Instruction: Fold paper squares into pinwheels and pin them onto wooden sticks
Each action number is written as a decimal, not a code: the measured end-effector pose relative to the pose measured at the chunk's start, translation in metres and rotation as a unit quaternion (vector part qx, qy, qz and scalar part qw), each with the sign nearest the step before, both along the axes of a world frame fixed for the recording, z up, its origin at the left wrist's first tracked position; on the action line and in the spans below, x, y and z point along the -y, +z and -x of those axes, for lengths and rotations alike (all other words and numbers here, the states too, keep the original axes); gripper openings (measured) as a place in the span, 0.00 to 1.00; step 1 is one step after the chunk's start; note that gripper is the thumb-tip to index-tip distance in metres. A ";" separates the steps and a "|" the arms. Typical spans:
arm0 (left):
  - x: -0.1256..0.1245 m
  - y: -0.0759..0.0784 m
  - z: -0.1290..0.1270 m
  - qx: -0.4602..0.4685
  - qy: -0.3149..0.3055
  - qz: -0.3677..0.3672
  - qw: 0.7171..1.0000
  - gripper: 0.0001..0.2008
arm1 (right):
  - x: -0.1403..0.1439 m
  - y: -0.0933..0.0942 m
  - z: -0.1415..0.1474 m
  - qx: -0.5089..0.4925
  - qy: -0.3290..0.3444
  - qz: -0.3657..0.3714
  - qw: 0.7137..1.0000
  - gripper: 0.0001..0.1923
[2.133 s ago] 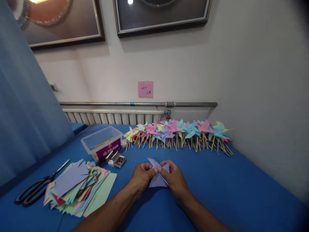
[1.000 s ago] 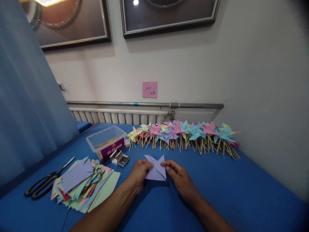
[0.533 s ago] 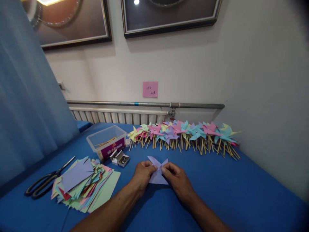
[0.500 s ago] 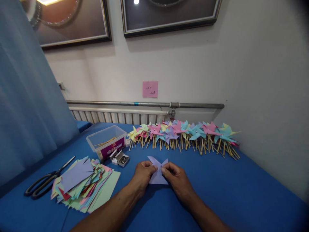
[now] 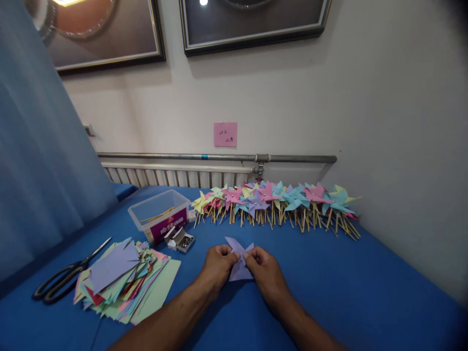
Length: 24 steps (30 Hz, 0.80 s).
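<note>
We see a lilac paper piece (image 5: 239,258), cut and partly folded into pointed flaps, lying low on the blue surface (image 5: 329,282) right in front of the person. Both hands meet at its middle: the left hand (image 5: 218,265) pinches the paper from the left with thumb and fingertips, and the right hand (image 5: 266,269) pinches it from the right, the fingertips of the two hands nearly touching over the centre fold. Two flap tips stick up beyond the fingers, and a lower corner shows between the wrists.

Just beyond and to the left of the hands we find a small open box of pins (image 5: 180,240), and behind that a clear plastic tub (image 5: 161,214) holding thin wooden sticks. Farther left lies a loose stack of coloured paper sheets (image 5: 126,280), with black-handled scissors (image 5: 62,278) beside it. Along the far edge, near the wall, a long row of finished pinwheels (image 5: 278,202) rests on its sticks.
</note>
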State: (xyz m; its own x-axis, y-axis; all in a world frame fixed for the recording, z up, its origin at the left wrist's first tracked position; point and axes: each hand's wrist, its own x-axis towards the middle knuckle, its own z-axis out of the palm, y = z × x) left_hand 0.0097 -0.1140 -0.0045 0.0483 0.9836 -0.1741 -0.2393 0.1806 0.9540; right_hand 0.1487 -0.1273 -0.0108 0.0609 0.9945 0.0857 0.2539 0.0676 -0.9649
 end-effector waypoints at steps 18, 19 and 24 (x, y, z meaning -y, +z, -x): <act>-0.001 -0.004 0.001 -0.025 -0.008 -0.009 1.000 0.14 | -0.002 -0.003 -0.001 0.007 0.023 -0.011 1.000 0.10; -0.001 -0.004 0.001 -0.026 -0.010 -0.010 1.000 0.13 | -0.002 -0.003 -0.001 0.009 0.023 -0.012 1.000 0.10; -0.002 -0.004 0.003 -0.037 -0.023 -0.016 0.999 0.10 | -0.002 -0.004 -0.001 0.013 0.028 -0.015 0.999 0.09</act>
